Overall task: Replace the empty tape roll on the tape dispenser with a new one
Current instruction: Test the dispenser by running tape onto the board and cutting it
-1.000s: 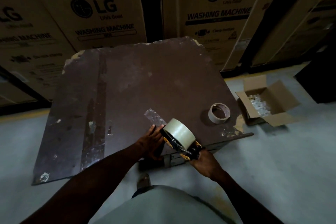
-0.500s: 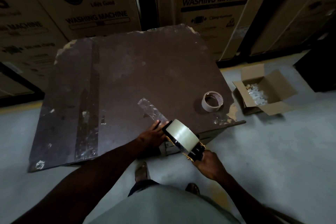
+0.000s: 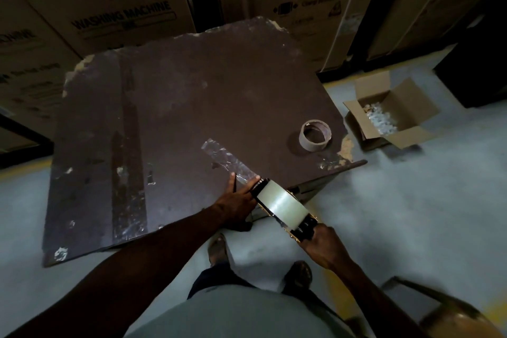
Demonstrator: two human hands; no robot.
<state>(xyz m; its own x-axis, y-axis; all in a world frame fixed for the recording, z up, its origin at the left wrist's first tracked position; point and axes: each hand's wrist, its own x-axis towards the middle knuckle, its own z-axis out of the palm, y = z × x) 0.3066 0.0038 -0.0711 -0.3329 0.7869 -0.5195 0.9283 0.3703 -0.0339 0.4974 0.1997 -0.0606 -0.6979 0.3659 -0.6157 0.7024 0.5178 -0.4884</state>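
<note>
The tape dispenser, loaded with a full clear roll, sits at the surface's near edge. The right hand is clamped on its handle. The left hand presses flat on the pulled tape strip. The empty core lies far right. The dispenser's underside is hidden.

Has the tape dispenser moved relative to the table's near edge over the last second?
Yes. The tape dispenser, gripped by the right hand, has been drawn back off the table, past its near edge toward the person, leaving a longer clear tape strip.

Empty core on table, box right.
</note>
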